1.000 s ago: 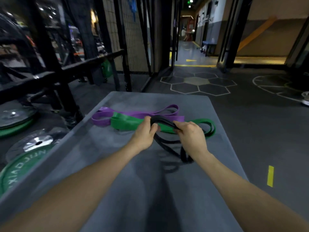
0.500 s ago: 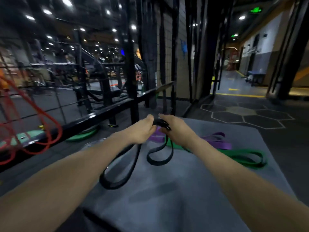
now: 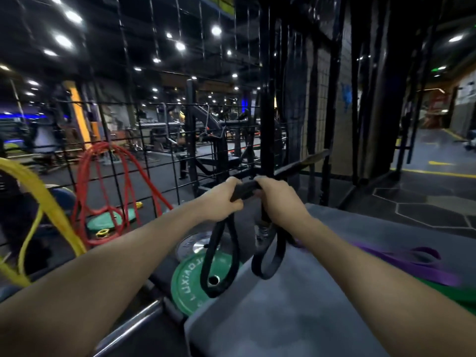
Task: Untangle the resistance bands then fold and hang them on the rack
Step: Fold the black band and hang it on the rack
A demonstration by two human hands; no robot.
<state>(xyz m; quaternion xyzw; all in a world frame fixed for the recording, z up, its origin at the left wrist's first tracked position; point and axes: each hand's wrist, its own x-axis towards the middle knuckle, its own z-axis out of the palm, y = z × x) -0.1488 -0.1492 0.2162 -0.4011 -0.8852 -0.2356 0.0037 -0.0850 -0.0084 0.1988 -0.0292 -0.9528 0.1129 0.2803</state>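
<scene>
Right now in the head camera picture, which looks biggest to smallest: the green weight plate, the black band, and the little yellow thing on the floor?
1. black band, the longest, held up by both hands
2. green weight plate, close in size, partly hidden, so unsure
3. little yellow thing, far smaller, though farther away

We hold a folded black rubber resistance band (image 3: 246, 190) up in front of us, our left hand (image 3: 221, 199) and right hand (image 3: 277, 198) both curled round its top, close together. Two loops of it hang below our fists, the left one lower. Under our right forearm lies a grey padded mat (image 3: 296, 305), with a purple flat band (image 3: 412, 264) and a green flat band (image 3: 450, 292) on its right part. Near left of the mat sits a round green weight plate (image 3: 188, 287). Farther left, red bands (image 3: 123, 176) and a yellow band (image 3: 46, 202) hang on a black wire grid rack (image 3: 159, 140).
</scene>
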